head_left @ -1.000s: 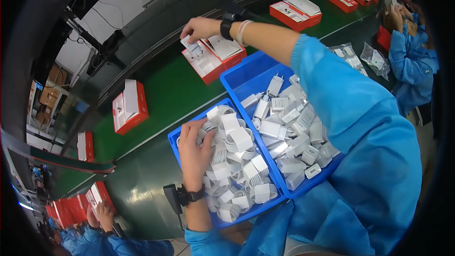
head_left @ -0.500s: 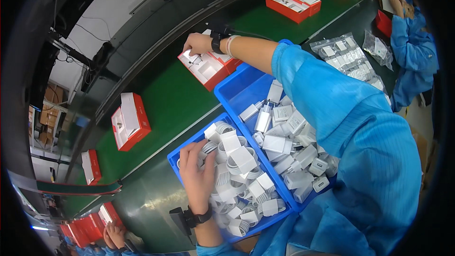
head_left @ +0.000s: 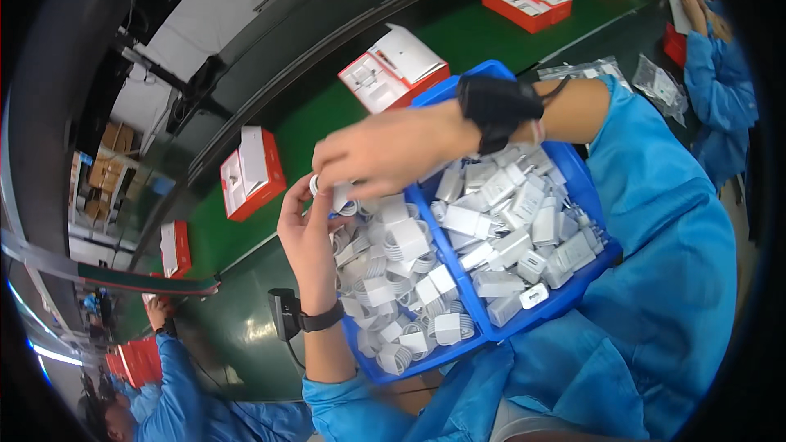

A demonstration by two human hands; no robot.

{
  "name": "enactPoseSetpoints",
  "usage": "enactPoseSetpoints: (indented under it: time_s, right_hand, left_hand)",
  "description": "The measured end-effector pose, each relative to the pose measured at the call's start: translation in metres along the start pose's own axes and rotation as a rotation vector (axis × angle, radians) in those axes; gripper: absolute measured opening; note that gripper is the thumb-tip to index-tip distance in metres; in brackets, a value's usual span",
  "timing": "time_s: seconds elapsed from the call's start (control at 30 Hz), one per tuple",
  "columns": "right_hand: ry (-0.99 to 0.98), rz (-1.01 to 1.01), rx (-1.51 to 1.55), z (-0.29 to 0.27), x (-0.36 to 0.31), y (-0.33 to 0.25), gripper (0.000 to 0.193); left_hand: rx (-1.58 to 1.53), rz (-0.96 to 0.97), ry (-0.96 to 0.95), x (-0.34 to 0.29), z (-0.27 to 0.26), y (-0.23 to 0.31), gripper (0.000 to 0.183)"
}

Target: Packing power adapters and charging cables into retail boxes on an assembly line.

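coil, round, smooth white cable, sits between the left hand's thumb and fingertips, pinched there. right hand reaches across just beside it, fingers bent and blurred; cannot tell if they grip. below the fingers: cable bin, blue plastic, heaped with ribbed white coils in paper sleeves. right of the fingers: adapters, glossy white blocks, in a matching adapter bin. beyond the fingers: open red-and-white box, cardboard, on a green belt. left of the fingers: shiny dark bench, shelves farther off. half a second ago the right hand was at the box; now it's back by the left.
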State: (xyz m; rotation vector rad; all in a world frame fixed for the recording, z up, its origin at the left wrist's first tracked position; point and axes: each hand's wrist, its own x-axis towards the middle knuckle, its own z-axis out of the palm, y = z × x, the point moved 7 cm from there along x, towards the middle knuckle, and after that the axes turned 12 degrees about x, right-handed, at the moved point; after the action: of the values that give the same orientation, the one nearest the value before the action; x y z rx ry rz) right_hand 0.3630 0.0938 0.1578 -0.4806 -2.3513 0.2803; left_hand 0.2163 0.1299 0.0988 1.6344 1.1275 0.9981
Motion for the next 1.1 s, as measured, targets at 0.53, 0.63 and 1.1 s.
enactPoseSetpoints:
  time_s: [0.53, 0.63, 1.1]
  right_hand:
    - [-0.189, 0.512, -0.265, -0.059, -0.088, 0.194, 0.024]
    - [-0.339, 0.706, -0.178, -0.048, -0.11, 0.23, 0.022]
    - [-0.263, 0.806, -0.142, -0.049, -0.12, 0.229, 0.009]
  left_hand:
    - [0.715, 0.345, -0.114, -0.01, 0.028, -0.02, 0.032]
    - [0.839, 0.396, -0.178, -0.011, 0.034, -0.024, 0.028]
    - [0.77, 0.308, -0.165, -0.008, 0.035, -0.029, 0.025]
